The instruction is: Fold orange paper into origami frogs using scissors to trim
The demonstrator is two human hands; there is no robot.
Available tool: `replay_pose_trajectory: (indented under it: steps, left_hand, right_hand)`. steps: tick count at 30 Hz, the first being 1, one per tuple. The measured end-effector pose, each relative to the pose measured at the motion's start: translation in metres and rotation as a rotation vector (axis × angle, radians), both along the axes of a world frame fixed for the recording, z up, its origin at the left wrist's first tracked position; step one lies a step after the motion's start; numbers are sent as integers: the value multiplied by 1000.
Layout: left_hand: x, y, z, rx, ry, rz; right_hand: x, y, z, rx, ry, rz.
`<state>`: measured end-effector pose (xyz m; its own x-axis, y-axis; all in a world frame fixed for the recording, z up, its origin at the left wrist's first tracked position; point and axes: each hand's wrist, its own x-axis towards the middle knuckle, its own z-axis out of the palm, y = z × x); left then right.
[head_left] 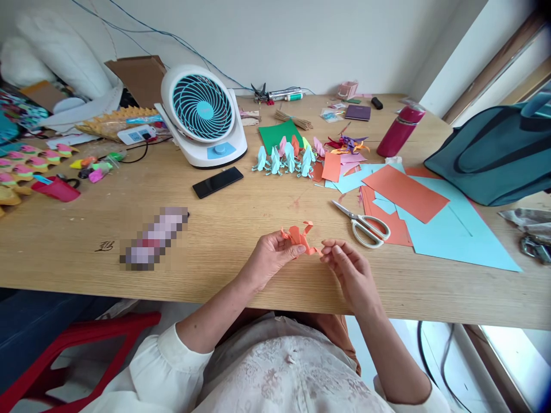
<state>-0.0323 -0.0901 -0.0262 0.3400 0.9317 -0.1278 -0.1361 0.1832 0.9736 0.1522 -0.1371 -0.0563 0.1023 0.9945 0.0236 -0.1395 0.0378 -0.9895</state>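
Note:
An orange folded paper figure (297,236) with thin bent limbs is held over the table's front part. My left hand (271,257) pinches its body between thumb and fingers. Close to the figure's lower right limb, my right hand (346,267) has its thumb and fingertips pressed together; whether the limb's tip is between them is too small to tell. Behind stand several light blue folded paper figures (289,160), with pink and orange ones at their back. White-handled scissors (365,226) lie to the right, partly on orange paper.
Orange (407,192) and light blue sheets (465,241) cover the right side, near a red bottle (400,131) and a teal bag (486,155). A white fan (204,115) and black phone (218,182) stand and lie at left centre. A red cup (55,188) is far left.

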Motion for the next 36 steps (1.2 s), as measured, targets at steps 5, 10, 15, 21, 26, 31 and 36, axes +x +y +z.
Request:
replay_pose_trajectory:
  steps: [5, 10, 15, 21, 26, 31, 36]
  left_hand:
    - [3, 3, 9, 75, 63, -101]
    - [6, 6, 12, 110, 164, -110]
    - [-2, 6, 9, 191, 139, -163]
    - [-6, 1, 9, 263, 382, -172]
    - [-2, -3, 9, 324, 449, -98]
    - [-1, -6, 7, 404, 492, -65]
    - [-2, -7, 4, 389, 560, 7]
  right_hand:
    - [6, 8, 15, -86, 16, 145]
    - [-4, 14, 25, -82, 57, 259]
    - [-6, 14, 20, -90, 137, 174]
    - [-4, 12, 16, -108, 137, 134]
    - [-7, 11, 15, -136, 53, 183]
    - [-10, 11, 17, -141, -52, 178]
    - [-12, 10, 15, -135, -129, 140]
